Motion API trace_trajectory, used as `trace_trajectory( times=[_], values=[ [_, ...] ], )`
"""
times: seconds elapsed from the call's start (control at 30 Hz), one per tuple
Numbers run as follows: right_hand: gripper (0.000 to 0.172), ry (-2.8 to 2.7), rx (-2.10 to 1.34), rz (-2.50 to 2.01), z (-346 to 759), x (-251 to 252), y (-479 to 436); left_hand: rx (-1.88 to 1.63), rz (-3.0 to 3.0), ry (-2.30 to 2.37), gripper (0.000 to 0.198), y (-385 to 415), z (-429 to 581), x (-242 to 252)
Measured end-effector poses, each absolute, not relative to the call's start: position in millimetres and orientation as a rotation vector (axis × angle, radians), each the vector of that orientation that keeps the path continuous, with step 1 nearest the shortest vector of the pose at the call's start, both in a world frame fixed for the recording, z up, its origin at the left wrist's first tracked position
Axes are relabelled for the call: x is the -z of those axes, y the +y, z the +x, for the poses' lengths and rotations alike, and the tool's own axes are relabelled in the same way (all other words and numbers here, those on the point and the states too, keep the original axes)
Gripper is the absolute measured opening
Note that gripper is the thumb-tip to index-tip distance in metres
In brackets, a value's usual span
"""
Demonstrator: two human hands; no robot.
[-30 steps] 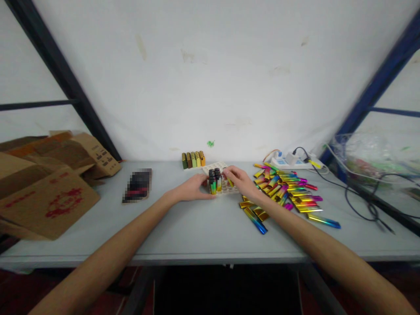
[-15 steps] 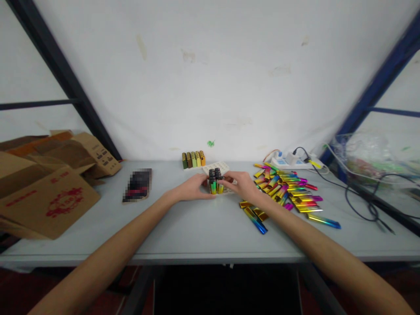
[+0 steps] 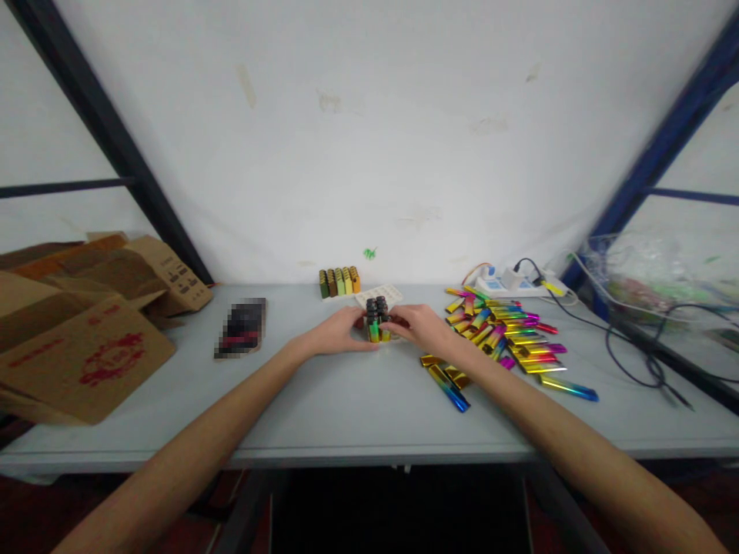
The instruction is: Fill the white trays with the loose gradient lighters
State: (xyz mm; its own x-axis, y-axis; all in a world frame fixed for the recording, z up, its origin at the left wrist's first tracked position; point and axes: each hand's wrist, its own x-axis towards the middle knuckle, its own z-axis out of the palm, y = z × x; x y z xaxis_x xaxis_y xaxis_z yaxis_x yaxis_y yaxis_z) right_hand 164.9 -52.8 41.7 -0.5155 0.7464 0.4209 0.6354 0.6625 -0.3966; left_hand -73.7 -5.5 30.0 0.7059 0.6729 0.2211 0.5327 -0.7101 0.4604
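A small cluster of upright black-topped lighters [image 3: 378,309], with green and yellow lower parts, stands at the middle of the table. My left hand [image 3: 340,331] is curved against the left side of the cluster, thumb stretched along its front. From the right, my right hand [image 3: 416,326] pinches at the cluster's right front; the fingertips are too small to tell exactly what they grip. Behind the cluster a pale tray with round holes [image 3: 392,293] lies partly hidden. Further back left stands a block of green, brown and yellow lighters [image 3: 339,282].
Many shiny multicoloured sleeves [image 3: 490,331] lie piled on the right. Behind them sits a white power strip [image 3: 502,286] with black cables [image 3: 626,358]. Cardboard boxes [image 3: 86,331] fill the left end, beside a dark pixelated object [image 3: 241,328]. A clear plastic bag [image 3: 647,269] is far right.
My right hand's fingertips have shifted slightly down and left, onto the cluster's front. My left hand keeps its place at the cluster's side.
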Motion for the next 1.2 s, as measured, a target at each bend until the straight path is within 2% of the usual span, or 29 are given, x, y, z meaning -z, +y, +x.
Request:
trace_trajectory(
  times=[0.23, 0.37, 0.43, 0.5, 0.63, 0.93, 1.2],
  values=[
    [0.055, -2.290, 0.033, -1.443, 184.0, -40.3, -37.3, -0.538, 2.519, 0.933, 0.059, -3.6, -74.3, -26.7],
    [0.041, -2.156, 0.343, -1.748, 220.4, -28.5, -10.9, -0.529, 2.526, 0.953, 0.061, -2.8, -74.5, -26.3],
    [0.040, -2.128, 0.409, -1.855, 240.6, -20.0, -1.4, -0.524, 2.513, 0.946, 0.060, -2.6, -74.8, -26.5],
    [0.044, -2.120, 0.383, -2.005, 257.0, -12.5, 4.1, -0.524, 2.508, 0.948, 0.061, -2.1, -75.4, -26.4],
    [0.037, -2.138, 0.269, -2.151, 271.5, -6.9, 9.2, -0.529, 2.516, 0.957, 0.061, -1.0, -76.8, -25.5],
    [0.038, -2.215, 0.247, -2.028, 252.8, -17.1, 9.5, -0.511, 2.525, 0.976, 0.061, -1.9, -77.0, -25.2],
    [0.043, -2.168, 0.130, -1.508, 224.1, -26.6, -4.9, -0.513, 2.534, 0.958, 0.063, -1.9, -76.4, -24.8]
  ],
)
